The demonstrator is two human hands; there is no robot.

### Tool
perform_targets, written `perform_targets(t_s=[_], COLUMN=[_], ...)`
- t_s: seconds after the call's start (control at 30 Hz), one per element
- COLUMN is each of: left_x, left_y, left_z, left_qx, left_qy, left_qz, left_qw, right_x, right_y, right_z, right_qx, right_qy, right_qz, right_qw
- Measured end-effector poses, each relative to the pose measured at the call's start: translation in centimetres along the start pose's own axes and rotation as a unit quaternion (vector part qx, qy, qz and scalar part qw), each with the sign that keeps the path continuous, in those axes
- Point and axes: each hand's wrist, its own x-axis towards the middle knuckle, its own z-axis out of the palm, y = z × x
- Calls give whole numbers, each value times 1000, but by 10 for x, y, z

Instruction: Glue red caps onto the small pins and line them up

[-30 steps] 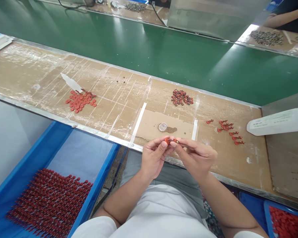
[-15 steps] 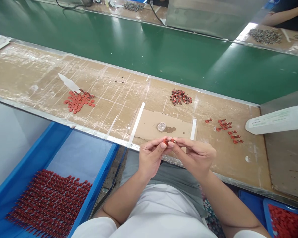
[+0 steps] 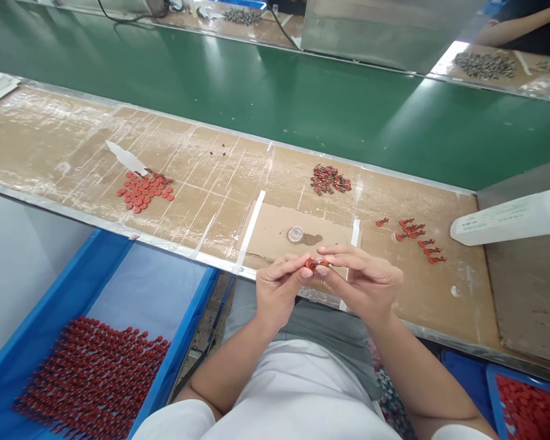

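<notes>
My left hand [image 3: 277,293] pinches the red round base of a small red-and-dark piece [image 3: 318,263] between thumb and index finger. The thumb and a finger of my right hand [image 3: 371,282] close on the piece's other end, with the index finger lifted off it. Fingertips cover part of the piece, so its exact kind cannot be made out. Just beyond my hands, a small clear round cup [image 3: 296,234] stands on a cardboard sheet [image 3: 275,220] beside a brown wet stain.
Red discs [image 3: 140,192] lie at the left, dark-and-red parts [image 3: 327,179] at the back, several pieces with red bases [image 3: 410,229] at the right. A white bottle [image 3: 508,217] stands far right. Blue bins [image 3: 197,299] hold red pieces. Beyond a green belt [image 3: 256,91], a person's arm [image 3: 522,27] shows.
My right index finger has lifted away from the piece, and the right fingers are more spread. Both hands keep the piece in nearly the same place.
</notes>
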Motion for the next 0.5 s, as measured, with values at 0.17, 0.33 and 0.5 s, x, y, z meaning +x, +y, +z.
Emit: perform_targets(t_s=[0.17, 0.33, 0.5], left_x=[-3, -5, -4], left_y=[-4, -8, -7], left_z=[0, 1, 3], left_qx=[18, 32, 31], left_qy=[-1, 6, 8], left_qz=[8, 13, 9], left_qw=[1000, 999, 999], right_x=[3, 4, 3], right_y=[4, 6, 5], right_z=[-4, -5, -6], right_qx=[-21, -15, 7], right_qy=[-5, -5, -4], right_qz=[-73, -79, -39], right_qw=[997, 997, 999])
